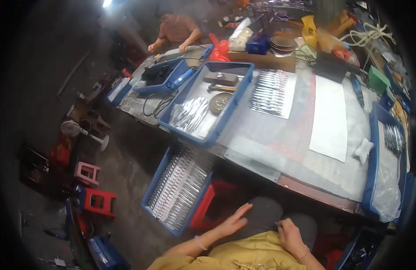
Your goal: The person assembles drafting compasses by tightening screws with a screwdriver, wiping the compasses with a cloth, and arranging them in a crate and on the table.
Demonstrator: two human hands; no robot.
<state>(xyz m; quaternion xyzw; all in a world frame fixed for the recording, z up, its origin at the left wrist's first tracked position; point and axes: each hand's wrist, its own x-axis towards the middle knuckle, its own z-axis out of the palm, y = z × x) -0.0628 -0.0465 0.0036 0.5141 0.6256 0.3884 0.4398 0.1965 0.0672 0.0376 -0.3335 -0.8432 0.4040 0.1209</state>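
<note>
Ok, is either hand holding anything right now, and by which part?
The left hand looks open and empty. The right hand is curled; whether it pinches something small cannot be told.

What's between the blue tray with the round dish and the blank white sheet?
Head view: shiny metal pieces lined up on white paper toward the far side; nearer, only the greyish table covering shows.
</note>
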